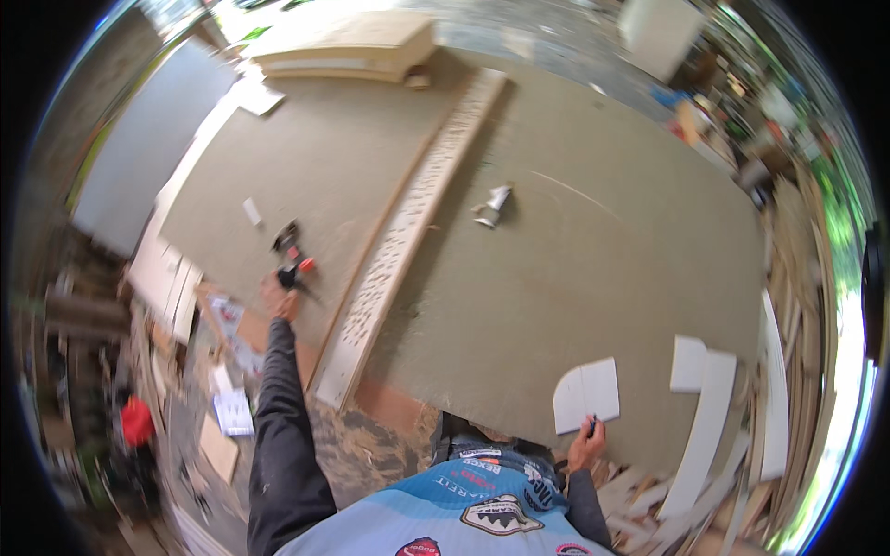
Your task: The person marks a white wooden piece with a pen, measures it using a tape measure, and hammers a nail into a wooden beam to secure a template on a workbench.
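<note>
A black and red hand tool (293, 258), smeared by motion blur, is at the left part of the broad grey-brown table (649, 241), close to its near-left edge. The person's left hand (281, 296) meets the black near end of the tool; the blur hides how far its fingers are closed, so whether they grip it or only touch it cannot be told. The right hand (585, 447), at the near edge, pinches a small dark object (592, 425) between its fingers. Just beyond it lies a white panel (584, 394) with a rounded far-left corner and a thin line across it; whether the fingertips touch the panel is unclear.

A short white strip (252, 211) lies near the tool. Between the two hands, a long pale plank (422, 218) covered in small dark marks runs slantwise from the near edge toward the far side. Right of the plank sits a small crumpled white thing (499, 197).

Farther right, a small white piece (686, 363) lies against a long curved white strip (700, 435), which reaches past the near edge. At the far left end rests a pale boxy stack (343, 46). Beyond the table's left side leans a large grey panel (153, 148).
</note>
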### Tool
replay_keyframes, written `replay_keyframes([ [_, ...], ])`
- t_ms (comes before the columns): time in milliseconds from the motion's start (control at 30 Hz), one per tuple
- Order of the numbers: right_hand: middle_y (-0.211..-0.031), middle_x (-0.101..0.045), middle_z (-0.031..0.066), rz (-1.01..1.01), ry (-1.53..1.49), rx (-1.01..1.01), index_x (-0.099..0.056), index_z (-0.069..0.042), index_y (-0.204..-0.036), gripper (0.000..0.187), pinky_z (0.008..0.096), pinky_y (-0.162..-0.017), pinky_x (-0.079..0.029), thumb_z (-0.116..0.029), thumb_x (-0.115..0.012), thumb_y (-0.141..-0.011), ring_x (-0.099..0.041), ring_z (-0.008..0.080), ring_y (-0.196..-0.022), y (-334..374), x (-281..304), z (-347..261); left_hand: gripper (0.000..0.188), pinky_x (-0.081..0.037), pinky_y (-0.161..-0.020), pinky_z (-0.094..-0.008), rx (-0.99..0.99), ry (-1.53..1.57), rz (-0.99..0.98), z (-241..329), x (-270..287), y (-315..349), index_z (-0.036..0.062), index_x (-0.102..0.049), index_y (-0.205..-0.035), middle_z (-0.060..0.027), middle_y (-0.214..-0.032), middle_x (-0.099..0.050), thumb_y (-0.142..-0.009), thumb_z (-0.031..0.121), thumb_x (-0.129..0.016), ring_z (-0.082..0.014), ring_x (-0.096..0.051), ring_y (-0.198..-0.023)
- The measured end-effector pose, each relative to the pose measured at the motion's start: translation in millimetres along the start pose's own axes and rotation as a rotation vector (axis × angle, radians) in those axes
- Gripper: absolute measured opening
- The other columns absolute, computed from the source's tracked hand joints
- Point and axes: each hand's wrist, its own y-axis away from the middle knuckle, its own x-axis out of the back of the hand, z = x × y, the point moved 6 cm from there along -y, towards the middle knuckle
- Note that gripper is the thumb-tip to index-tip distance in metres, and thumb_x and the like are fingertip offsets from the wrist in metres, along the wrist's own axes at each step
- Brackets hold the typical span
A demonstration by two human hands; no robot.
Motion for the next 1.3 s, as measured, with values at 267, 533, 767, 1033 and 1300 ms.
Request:
replay_keyframes([
  [267,-0.095,-0.067,0.0194,0.112,-0.031,-0.077,-0.066,0.001,-0.101,0.023,0.0432,-0.075,-0.051,-0.022,-0.062,-0.097,-0.065,0.0386,-0.088,9.0,-3.8,-25.1,0.069,-0.051,-0.095,-0.0474,-0.02,-0.139,-0.138,-35.4,-32.8,-56.3,0.0074,-0.055,-0.135,-0.0243,-0.118,-0.062,-0.071,0.02,-0.079,-0.0409,-0.062,-0.109],
  [533,-0.1,-0.066,0.0136,-0.122,-0.219,-0.041,-0.065,-0.001,-0.101,0.029,0.0371,-0.08,-0.053,-0.024,-0.071,-0.084,-0.066,0.03,-0.092,-8.9,18.6,-61.6,0.034,-0.054,-0.057,-0.0297,0.17,0.84,0.135,118.0,20.0,72.0,-0.0043,-0.062,-0.094,-0.0127,-0.087,-0.066,-0.09,0.028,-0.073,-0.0204,-0.067,-0.066],
  [767,-0.125,-0.058,0.0161,-0.62,-0.216,0.455,-0.06,-0.005,-0.126,0.066,0.045,-0.092,-0.053,-0.042,-0.078,-0.075,-0.061,0.0374,-0.113,-55.7,13.1,-151.6,0.045,-0.061,-0.079,-0.0437,0.163,1.548,-0.811,401.5,9.2,349.0,0.0067,-0.037,-0.133,-0.0161,-0.113,-0.061,-0.097,0.021,-0.06,-0.0332,-0.07,-0.093],
  [1033,-0.105,-0.071,0.0127,-1.006,-0.062,0.674,-0.064,-0.009,-0.117,0.06,0.0437,-0.08,-0.055,-0.042,-0.08,-0.07,-0.069,0.0346,-0.094,-84.6,11.0,-77.6,0.038,-0.057,-0.093,-0.0409,0.395,1.572,-1.203,495.3,-37.5,502.5,0.0105,-0.035,-0.131,-0.0155,-0.122,-0.056,-0.099,0.014,-0.057,-0.0241,-0.066,-0.104],
  [1300,-0.086,-0.06,0.0116,-0.839,0.176,0.939,-0.066,-0.008,-0.09,0.037,0.0445,-0.071,-0.054,-0.042,-0.07,-0.074,-0.066,0.0322,-0.082,-102.0,19.3,-33.0,0.014,-0.062,-0.071,-0.0334,0.143,1.275,-1.003,507.5,-54.7,514.3,0.0057,-0.042,-0.113,-0.0129,-0.105,-0.063,-0.104,0.012,-0.051,-0.0223,-0.072,-0.089],
])
